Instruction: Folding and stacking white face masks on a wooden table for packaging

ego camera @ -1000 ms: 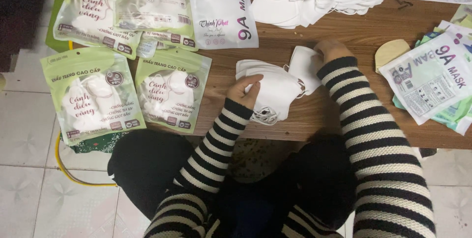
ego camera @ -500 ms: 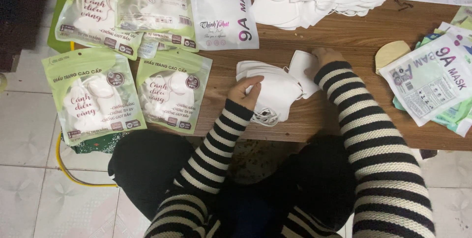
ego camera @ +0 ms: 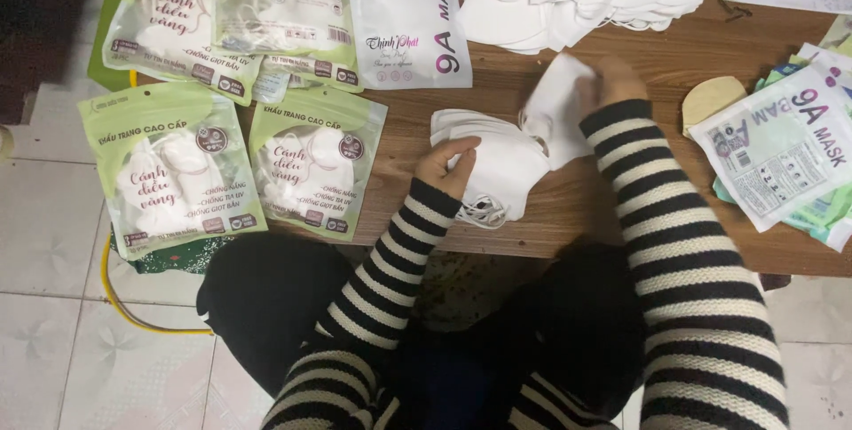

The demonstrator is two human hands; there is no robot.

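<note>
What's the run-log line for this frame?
left hand: holds stack of white masks | right hand: holds single white mask | surface: wooden table | nearby: green packets

A low wooden surface (ego camera: 532, 217) of warm brown, its grain plain to see, fills the upper and right part of the view. Below and to the left lies a floor (ego camera: 53, 244) of pale square tiles with faint flower patterns and thin grout lines. The light is soft and even, with the top left corner (ego camera: 35, 22) lying in deep shadow.
</note>
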